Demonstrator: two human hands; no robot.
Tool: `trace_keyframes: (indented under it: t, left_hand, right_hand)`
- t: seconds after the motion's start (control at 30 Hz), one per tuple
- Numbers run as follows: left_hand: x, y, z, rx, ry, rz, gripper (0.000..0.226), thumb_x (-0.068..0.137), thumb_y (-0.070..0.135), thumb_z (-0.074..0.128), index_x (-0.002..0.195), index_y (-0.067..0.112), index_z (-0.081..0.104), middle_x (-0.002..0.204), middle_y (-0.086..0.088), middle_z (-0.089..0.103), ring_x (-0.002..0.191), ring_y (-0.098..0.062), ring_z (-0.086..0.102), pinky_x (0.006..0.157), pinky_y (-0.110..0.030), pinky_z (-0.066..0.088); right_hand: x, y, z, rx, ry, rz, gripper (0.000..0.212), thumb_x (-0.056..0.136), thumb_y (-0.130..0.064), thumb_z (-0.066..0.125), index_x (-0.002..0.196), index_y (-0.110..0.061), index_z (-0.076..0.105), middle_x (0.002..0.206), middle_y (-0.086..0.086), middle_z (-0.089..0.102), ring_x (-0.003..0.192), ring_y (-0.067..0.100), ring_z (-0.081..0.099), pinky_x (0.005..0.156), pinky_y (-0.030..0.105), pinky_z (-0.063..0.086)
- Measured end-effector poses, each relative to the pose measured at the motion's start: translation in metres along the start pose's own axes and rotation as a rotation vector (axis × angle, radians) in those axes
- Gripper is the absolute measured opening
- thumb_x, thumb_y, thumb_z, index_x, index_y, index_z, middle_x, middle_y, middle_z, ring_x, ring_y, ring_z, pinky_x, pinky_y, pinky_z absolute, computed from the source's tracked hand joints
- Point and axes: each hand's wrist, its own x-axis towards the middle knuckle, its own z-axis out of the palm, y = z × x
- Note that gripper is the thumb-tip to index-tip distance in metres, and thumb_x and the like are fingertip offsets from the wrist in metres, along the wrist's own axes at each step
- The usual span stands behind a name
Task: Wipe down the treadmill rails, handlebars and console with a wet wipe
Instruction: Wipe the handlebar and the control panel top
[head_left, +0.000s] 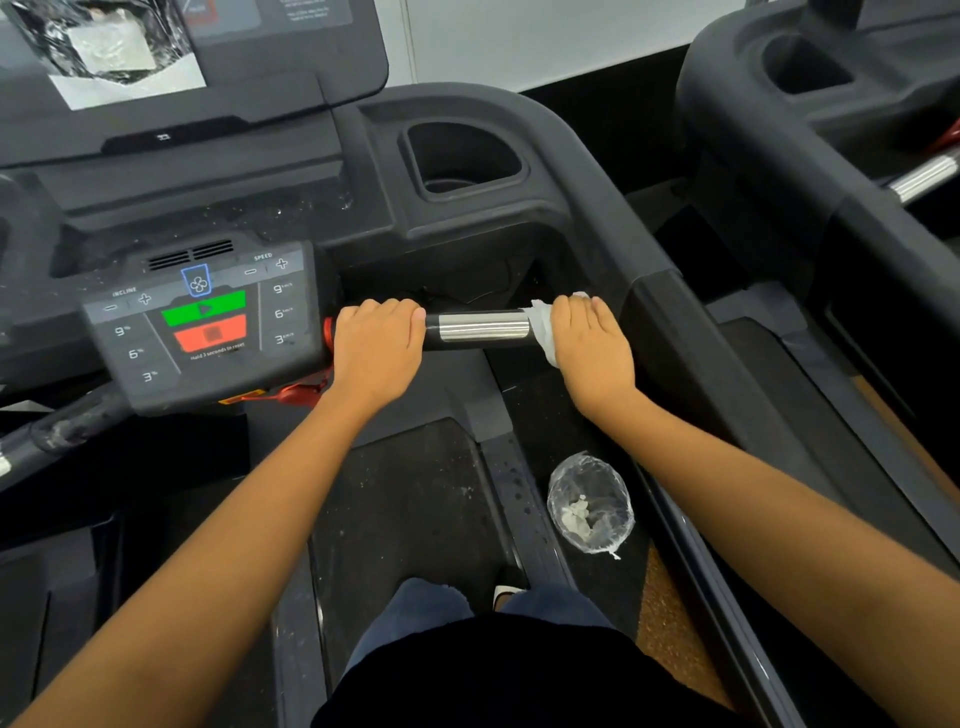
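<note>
Mid-frame, my left hand (376, 340) curls over the handlebar (480, 328) beside the console (208, 325). My right hand (589, 340) wraps the wet wipe (543, 330) round the bar's right end; fingertips hidden, probably curled under.

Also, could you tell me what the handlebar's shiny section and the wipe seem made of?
Shiny section: polished metal, likely chrome or steel, given bright streaked reflections. Wipe: soft white cloth or paper, it seems, crumpled in folds under the right hand.
</note>
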Motion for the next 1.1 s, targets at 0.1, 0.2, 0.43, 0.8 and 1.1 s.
trace_keyframes:
  t: [0.1,0.2,0.43,0.8,1.1]
  left_hand:
    - [0.0,0.001,0.0,-0.003,-0.005,-0.011,0.035,0.101,0.028,0.029,0.09,0.016,0.06,0.078,-0.002,0.062,0.068,-0.021,0.049,0.072,-0.038,0.039]
    - [0.0,0.001,0.002,-0.002,0.014,-0.014,0.037,0.101,0.028,0.028,0.088,0.016,0.06,0.077,-0.003,0.063,0.068,-0.023,0.05,0.07,-0.038,0.036]
    - [-0.001,0.003,0.005,-0.007,0.055,-0.04,0.039,0.1,0.029,0.027,0.086,0.016,0.062,0.075,-0.002,0.063,0.067,-0.024,0.053,0.07,-0.039,0.037]
    - [0.018,0.031,-0.003,-0.172,-0.03,-0.046,0.038,0.101,0.031,0.03,0.092,0.014,0.063,0.084,-0.004,0.063,0.078,-0.026,0.056,0.074,-0.04,0.038]
    - [0.02,0.035,-0.01,-0.347,-0.05,-0.092,0.045,0.102,0.033,0.027,0.097,0.014,0.066,0.087,-0.004,0.065,0.082,-0.023,0.056,0.077,-0.041,0.043]
  right_hand:
    - [-0.012,-0.013,-0.003,0.063,-0.019,0.118,0.05,0.083,-0.01,0.059,0.13,0.0,0.045,0.129,0.015,0.055,0.132,0.026,0.046,0.113,0.033,0.033]
    - [-0.029,-0.018,-0.008,0.144,-0.088,0.243,0.067,0.085,-0.009,0.061,0.145,0.002,0.032,0.147,0.017,0.042,0.14,0.026,0.037,0.114,0.034,0.031]
    - [-0.059,-0.031,-0.01,0.507,-0.295,0.409,0.087,0.09,0.007,0.05,0.151,-0.004,-0.011,0.161,0.014,-0.008,0.149,0.024,-0.002,0.122,0.037,0.011]
    - [-0.007,-0.04,-0.049,2.253,0.255,1.776,0.034,0.094,0.012,0.025,0.074,-0.004,0.048,0.076,0.011,0.05,0.069,0.022,0.05,0.082,0.038,0.047]
    - [0.059,-0.064,-0.083,2.048,0.014,1.837,0.039,0.09,-0.009,0.055,0.126,-0.005,0.039,0.12,0.017,0.054,0.098,0.03,0.056,0.079,0.037,0.046]
